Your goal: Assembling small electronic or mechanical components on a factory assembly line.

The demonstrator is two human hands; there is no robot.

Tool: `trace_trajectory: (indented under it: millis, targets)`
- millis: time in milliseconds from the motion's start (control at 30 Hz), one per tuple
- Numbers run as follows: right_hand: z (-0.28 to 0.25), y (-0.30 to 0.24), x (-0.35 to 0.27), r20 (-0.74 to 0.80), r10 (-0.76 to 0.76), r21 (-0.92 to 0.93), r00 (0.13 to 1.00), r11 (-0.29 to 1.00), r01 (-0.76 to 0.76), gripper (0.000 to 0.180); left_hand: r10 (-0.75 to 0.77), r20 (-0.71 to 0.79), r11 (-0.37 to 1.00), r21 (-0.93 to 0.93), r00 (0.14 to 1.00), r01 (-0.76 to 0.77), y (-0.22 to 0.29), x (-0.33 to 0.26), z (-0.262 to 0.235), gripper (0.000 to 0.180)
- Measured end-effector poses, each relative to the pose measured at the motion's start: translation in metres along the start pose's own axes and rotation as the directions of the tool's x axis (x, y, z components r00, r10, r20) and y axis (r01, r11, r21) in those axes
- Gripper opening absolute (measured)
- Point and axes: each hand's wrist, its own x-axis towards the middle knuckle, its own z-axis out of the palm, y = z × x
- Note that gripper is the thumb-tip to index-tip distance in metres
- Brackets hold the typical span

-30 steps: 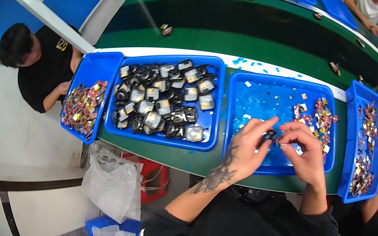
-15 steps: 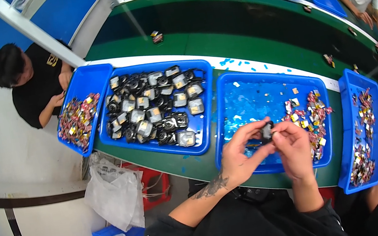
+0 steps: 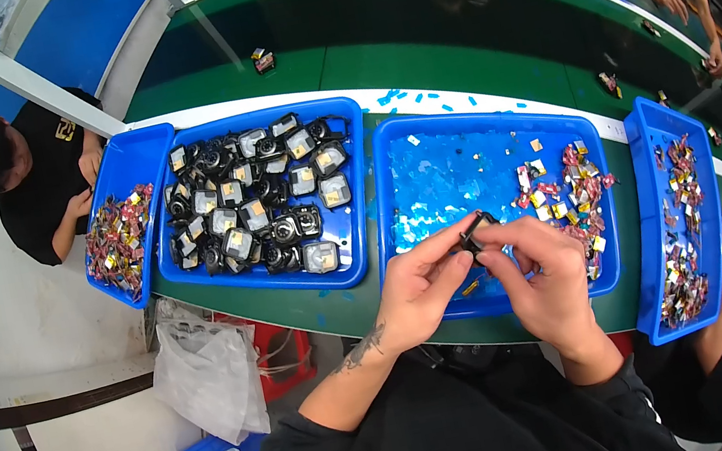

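Two hands meet over one small black part [image 3: 475, 232], which sits pinched between their fingertips just above the near edge of the middle blue tray [image 3: 390, 172]. The left hand [image 3: 418, 290] comes in from the lower left with its thumb and forefinger stretched toward the part, closed on its left end; the right hand [image 3: 544, 275] curls in from the other side, fingers bent over and gripping the right end, so the part lies at the very tips of both grips rather than deep in either palm. How the part is turned cannot be told, as it is small and half covered.

Under the hands, the middle tray's floor is strewn with pale blue film scraps [image 3: 449, 176] on its left and centre, and a heap of small red, yellow and silver pieces [image 3: 567, 189] lies on its right side, near the right hand. To the left, a second blue tray [image 3: 357, 255] is packed with black, square-faced units [image 3: 256, 205]. Further left, a narrower tray [image 3: 132, 159] holds more coloured pieces, and a person in a black shirt [image 3: 34, 177] sits beside it. To the right stands another narrow blue tray [image 3: 653, 126] with coloured pieces. All trays rest on a green bench [image 3: 303, 62]. A white plastic bag [image 3: 209, 378] hangs below its near edge.
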Motion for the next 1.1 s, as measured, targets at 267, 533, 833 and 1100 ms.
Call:
trace_trajectory:
  millis: [267,533,833,1100]
  targets:
    - [0.003,0.006,-0.001,-0.030,0.065,0.046,0.997,0.997,-0.064,0.011,0.015,-0.015,0.999,0.033,1.000,-0.014,-0.005,-0.002,0.005,0.041]
    - [0.001,0.012,0.004,0.033,0.085,0.018,0.996,0.996,-0.086,0.009,-0.019,-0.016,0.999,0.051,1.000,0.020,-0.006,-0.003,0.005,0.041]
    - [0.006,0.021,0.005,0.029,0.095,0.016,0.995,0.995,-0.095,0.021,-0.111,-0.017,0.984,-0.141,0.994,0.107,-0.007,-0.007,0.000,0.039]
    - [0.002,0.024,-0.026,0.038,0.227,0.398,0.973,0.890,-0.223,0.026,0.026,-0.113,0.976,-0.212,0.993,-0.050,-0.002,0.001,0.009,0.040]
